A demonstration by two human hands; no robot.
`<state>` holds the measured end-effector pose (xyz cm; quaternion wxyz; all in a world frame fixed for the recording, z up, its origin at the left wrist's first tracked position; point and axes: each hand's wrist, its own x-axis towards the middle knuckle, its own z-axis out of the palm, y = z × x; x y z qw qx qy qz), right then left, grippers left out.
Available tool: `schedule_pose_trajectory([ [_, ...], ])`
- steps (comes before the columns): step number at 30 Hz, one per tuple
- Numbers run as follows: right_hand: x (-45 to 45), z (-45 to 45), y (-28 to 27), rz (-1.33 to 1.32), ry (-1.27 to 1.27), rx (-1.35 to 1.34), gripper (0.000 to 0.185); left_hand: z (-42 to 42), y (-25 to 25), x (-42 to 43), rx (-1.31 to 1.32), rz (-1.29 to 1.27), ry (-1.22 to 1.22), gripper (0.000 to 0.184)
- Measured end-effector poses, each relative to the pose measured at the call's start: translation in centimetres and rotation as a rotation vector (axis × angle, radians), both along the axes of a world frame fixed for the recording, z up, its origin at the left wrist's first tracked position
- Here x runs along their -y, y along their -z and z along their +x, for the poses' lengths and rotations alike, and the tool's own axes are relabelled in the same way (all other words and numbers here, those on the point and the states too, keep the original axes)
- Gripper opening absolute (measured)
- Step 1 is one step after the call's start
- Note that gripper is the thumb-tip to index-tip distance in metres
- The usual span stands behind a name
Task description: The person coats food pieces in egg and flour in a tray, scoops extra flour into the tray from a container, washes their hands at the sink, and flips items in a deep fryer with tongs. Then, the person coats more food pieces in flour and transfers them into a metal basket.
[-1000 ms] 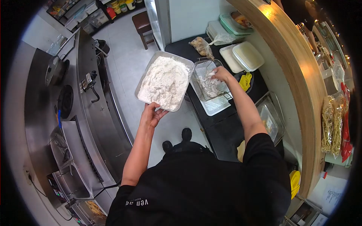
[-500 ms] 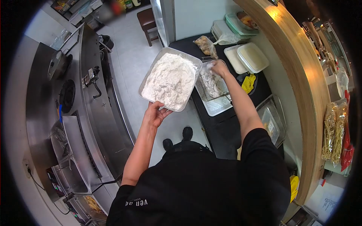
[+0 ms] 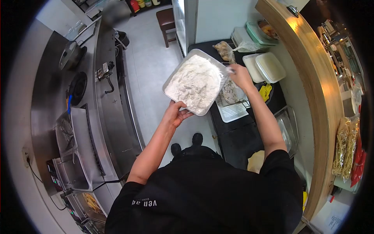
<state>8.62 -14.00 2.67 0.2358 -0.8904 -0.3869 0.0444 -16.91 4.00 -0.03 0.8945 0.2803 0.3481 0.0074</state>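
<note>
My left hand [image 3: 177,114] grips the near edge of a pale rectangular tray [image 3: 170,96], thumb on the rim and fingers underneath. White flour [image 3: 196,80] is heaped in it, with some lumps showing near the closer end. The tray is held up over the floor, left of the counter. My right hand [image 3: 239,77] is at the tray's right corner, above a wire basket [image 3: 237,97]. Its fingers are curled together and white at the tips; what they hold is unclear. Flour-coated pieces [image 3: 230,93] lie in the basket, which sits on a white tray [image 3: 233,114].
On the black counter [image 3: 237,136] are a plastic bag of brown pieces [image 3: 224,50], white containers [image 3: 270,67], a yellow cloth [image 3: 265,93] and another wire basket [image 3: 288,128]. A steel cooking line [image 3: 111,128] runs along the left. A brown stool [image 3: 166,21] stands ahead.
My right hand has come up from inside the wire basket toward the flour tray's corner. The whole view has shifted, so the tray appears farther right and overlaps more of the basket.
</note>
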Motion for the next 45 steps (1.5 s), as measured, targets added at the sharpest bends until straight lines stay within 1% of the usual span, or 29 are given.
schedule_pose_trajectory([
  [1, -1.2, -2.2, -1.4, 0.142, -0.152, 0.058, 0.027, 0.2, -0.1, 0.1, 0.003, -0.01, 0.024, 0.067],
  [3, -3.4, -6.6, -3.0, 0.1, -0.375, -0.125, 0.031, 0.3, -0.1, 0.3, -0.015, -0.029, 0.026, 0.067],
  [5, -4.9, -9.3, -2.6, -0.078, -0.458, 0.078, 0.038, 0.5, 0.0, 0.5, 0.012, -0.044, 0.045, 0.066],
  [8, -6.5, -7.5, 0.2, -0.126, -0.447, 0.04, 0.037, 0.7, 0.2, 0.8, 0.034, -0.046, 0.055, 0.066],
  [9, -6.8, -7.3, -1.3, -0.124, -0.448, 0.045, 0.037, 0.7, 0.0, 0.7, 0.038, -0.043, 0.054, 0.066],
  [11, -6.5, -6.7, -4.6, -0.08, -0.398, -0.077, 0.035, 0.5, -0.2, 0.8, 0.045, -0.047, 0.048, 0.066],
  [12, -6.4, -7.0, -5.4, -0.046, -0.332, -0.155, 0.036, 0.3, -0.1, 0.9, 0.044, -0.055, 0.056, 0.066],
  [15, -5.6, -6.3, -6.5, -0.061, -0.307, -0.142, 0.035, 0.7, 0.1, 0.6, 0.031, -0.064, 0.077, 0.065],
  [17, -4.2, -4.4, -7.2, 0.086, -0.268, -0.261, 0.033, 0.7, 0.8, 0.6, 0.035, -0.063, 0.07, 0.066],
  [20, -0.8, -2.2, -9.5, 0.134, -0.14, -0.414, 0.031, 0.6, 0.5, 0.6, -0.017, -0.032, 0.061, 0.065],
  [21, 0.4, -1.2, -9.1, 0.135, -0.126, -0.414, 0.031, 0.5, 0.8, 0.5, -0.018, -0.033, 0.074, 0.065],
  [23, 2.6, 0.8, -6.9, -0.01, -0.099, -0.363, 0.03, 0.5, 1.5, 0.2, 0.008, -0.025, 0.059, 0.063],
  [24, 3.5, 1.3, -5.6, -0.047, -0.072, -0.322, 0.03, 0.4, 1.4, 0.3, -0.002, 0.001, 0.045, 0.059],
  [25, 4.2, 1.9, -4.0, -0.046, -0.07, -0.324, 0.03, 0.3, 1.6, 0.1, -0.003, 0.002, 0.047, 0.059],
  [27, 5.2, 3.7, 0.1, -0.223, 0.054, -0.358, 0.031, 0.3, 2.1, -0.1, -0.019, 0.008, 0.047, 0.056],
  [28, 5.4, 4.3, 2.1, -0.222, 0.053, -0.361, 0.031, 0.3, 2.1, -0.1, -0.022, 0.008, 0.046, 0.056],
  [30, 5.7, 5.1, 5.2, -0.382, 0.214, -0.277, 0.031, 0.3, 1.9, -0.2, -0.045, 0.029, 0.028, 0.055],
  [31, 5.9, 5.4, 6.2, -0.381, 0.21, -0.279, 0.031, 0.3, 1.8, -0.2, -0.047, 0.031, 0.024, 0.055],
  [33, 6.2, 6.0, 8.0, -0.311, 0.312, -0.216, 0.033, 0.2, 1.2, 0.0, -0.048, 0.006, 0.017, 0.054],
  [34, 6.3, 6.5, 8.8, -0.312, 0.243, -0.103, 0.033, 0.2, 1.2, 0.0, -0.054, 0.007, 0.007, 0.054],
  [35, 5.8, 6.9, 9.0, -0.313, 0.233, -0.108, 0.033, 0.2, 1.1, 0.1, -0.043, 0.002, -0.002, 0.055],
  [37, 4.9, 7.7, 9.4, -0.345, 0.311, -0.166, 0.033, 0.1, 0.9, 0.4, -0.035, -0.003, -0.014, 0.056],
  [38, 4.5, 7.9, 9.5, -0.306, 0.313, -0.122, 0.036, 0.1, 0.5, 0.5, -0.043, 0.009, -0.018, 0.057],
  [43, 2.4, 8.6, 9.2, -0.199, 0.217, -0.147, 0.038, 0.2, 0.2, 0.7, -0.039, 0.022, -0.033, 0.061],
  [45, 2.1, 8.1, 7.3, -0.161, 0.199, -0.125, 0.038, 0.4, 0.7, 0.5, -0.004, 0.011, -0.015, 0.061],
])
